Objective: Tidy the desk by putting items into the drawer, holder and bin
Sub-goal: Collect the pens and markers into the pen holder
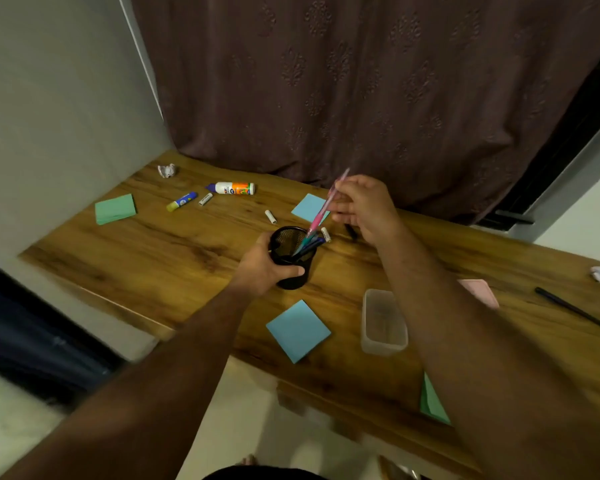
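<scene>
Here, left hand [264, 268] grips holder [291, 258] on desk [174, 258], tilted toward the right. Right hand [361, 206] pinches pink pen [321, 211], long axis slanting down-left, tip at the holder's mouth among other pens.

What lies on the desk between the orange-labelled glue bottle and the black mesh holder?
In the head view, one small white stick lies on the bare wood between the glue bottle and the mesh holder.
</scene>
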`<state>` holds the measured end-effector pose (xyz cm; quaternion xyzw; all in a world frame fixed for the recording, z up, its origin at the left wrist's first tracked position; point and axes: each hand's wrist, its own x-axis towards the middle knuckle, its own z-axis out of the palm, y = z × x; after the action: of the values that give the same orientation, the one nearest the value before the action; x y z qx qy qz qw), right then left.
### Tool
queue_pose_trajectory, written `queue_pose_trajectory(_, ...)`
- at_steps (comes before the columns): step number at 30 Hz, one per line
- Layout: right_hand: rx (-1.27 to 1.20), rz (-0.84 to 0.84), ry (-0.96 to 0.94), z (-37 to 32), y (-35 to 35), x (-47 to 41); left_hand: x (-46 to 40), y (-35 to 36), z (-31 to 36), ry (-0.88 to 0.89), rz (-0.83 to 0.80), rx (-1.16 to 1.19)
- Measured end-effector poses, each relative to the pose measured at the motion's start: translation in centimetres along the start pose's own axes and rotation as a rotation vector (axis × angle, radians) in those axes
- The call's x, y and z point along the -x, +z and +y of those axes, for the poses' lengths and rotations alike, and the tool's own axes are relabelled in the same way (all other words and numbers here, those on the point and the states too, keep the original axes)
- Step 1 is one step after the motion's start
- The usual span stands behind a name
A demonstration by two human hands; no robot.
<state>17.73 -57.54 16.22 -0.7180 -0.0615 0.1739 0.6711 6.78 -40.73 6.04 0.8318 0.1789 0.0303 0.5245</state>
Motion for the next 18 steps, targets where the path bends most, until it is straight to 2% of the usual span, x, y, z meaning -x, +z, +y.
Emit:
queue_pose_trajectory(2,0.011,-0.03,0.043,-0.3,-0.2,0.1,0.5,0.5,0.3,-0.001,0.005,0.003)
queue_pose_trajectory(4,0.173,-0.095,0.03,-0.5,-0.3,0.2,0.9,0.9,0.4,0.003,0.009,-0.001)
queue_pose_trajectory(12,1.231,-0.437,-0.268,-0.8,0.8,0.3,2.0,2.1,1.3,0.032,-0.005,-0.07)
queue_pose_trajectory(15,1.461,-0.417,-0.412,-0.7,1.6,0.5,2.0,2.2,1.7,0.045,-0.031,-0.122)
queue_pose_trajectory(18,1.581,-0.389,-0.555,-0.2,2.1,0.4,2.0,2.4,2.1,0.057,-0.047,-0.155)
